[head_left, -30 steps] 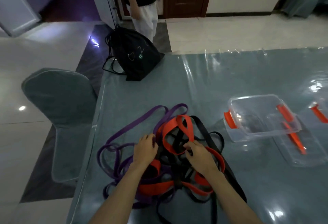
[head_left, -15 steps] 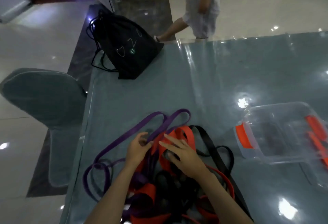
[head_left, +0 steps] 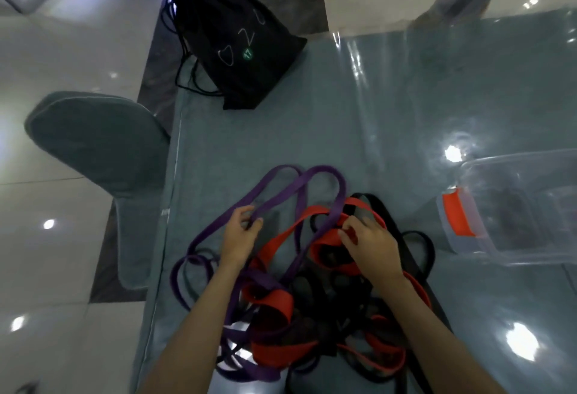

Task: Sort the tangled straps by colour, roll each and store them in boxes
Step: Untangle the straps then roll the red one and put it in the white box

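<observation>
- Dim, bluish light overall; colours look muted.
- Bright white glare spots sit on the glossy table point(head_left: 390, 118) cover and the floor point(head_left: 62, 50).
- Wide-angle bending curves the edges.
- Soft blur throughout, strongest toward the corners.

clear plastic box point(head_left: 512, 206) cut off by right edge, dark contents blurred, black straps point(head_left: 415, 243) running off bottom edge, purple strap point(head_left: 299, 193) partly buried in tangle, right hand point(head_left: 373, 245) fingertips hidden among red strap point(head_left: 327, 245)
</observation>
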